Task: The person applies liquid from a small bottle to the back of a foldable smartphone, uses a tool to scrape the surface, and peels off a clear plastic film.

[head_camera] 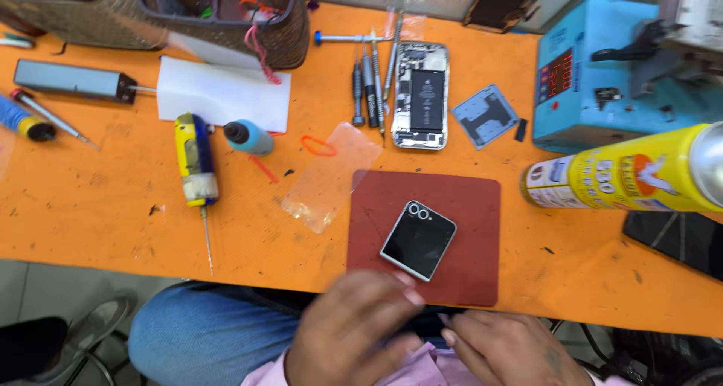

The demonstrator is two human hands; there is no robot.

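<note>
Between steps: left hand (354,326) and right hand (508,348) empty, fingers loosely curled at the counter (90,205) edge, just short of the folded phone (419,240) on the red mat (467,205)

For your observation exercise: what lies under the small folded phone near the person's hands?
The folded phone lies on a dark red mat, which rests on the orange table. The mat beneath the phone is hidden.

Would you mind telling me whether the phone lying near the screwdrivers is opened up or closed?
Opened up. The phone lies with its back cover off, so the dark battery and inner parts show; it rests flat on the orange table.
</note>
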